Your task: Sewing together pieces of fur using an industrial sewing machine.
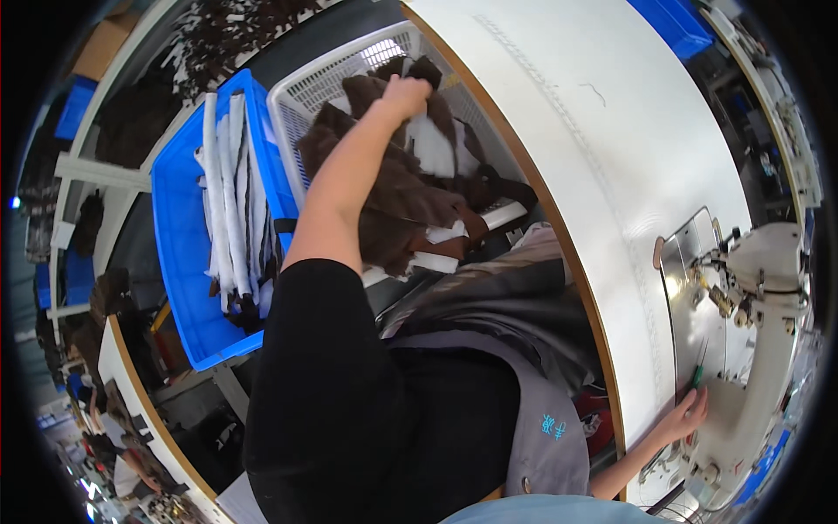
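Note:
My left hand (407,96) reaches into a white plastic basket (288,96) on my left. Its fingers are closed on a dark brown furry fabric piece (438,106) near the top of the pile. More brown furry pieces (384,201), some with white backing, fill the basket. My right hand (683,419) rests low beside the sewing machine (768,288), with slightly bent, parted fingers and nothing visible in them. Just beyond its fingertips, a thin pointed tool with a green handle (697,376) lies on the metal machine plate (694,306).
A blue bin (188,288) with long white-and-brown strips (229,192) stands left of the basket. The white table (559,113) has a brown edge running beside the basket. Dark fabric lies across my lap. Shelves with brown material line the left; other people work at the far lower left.

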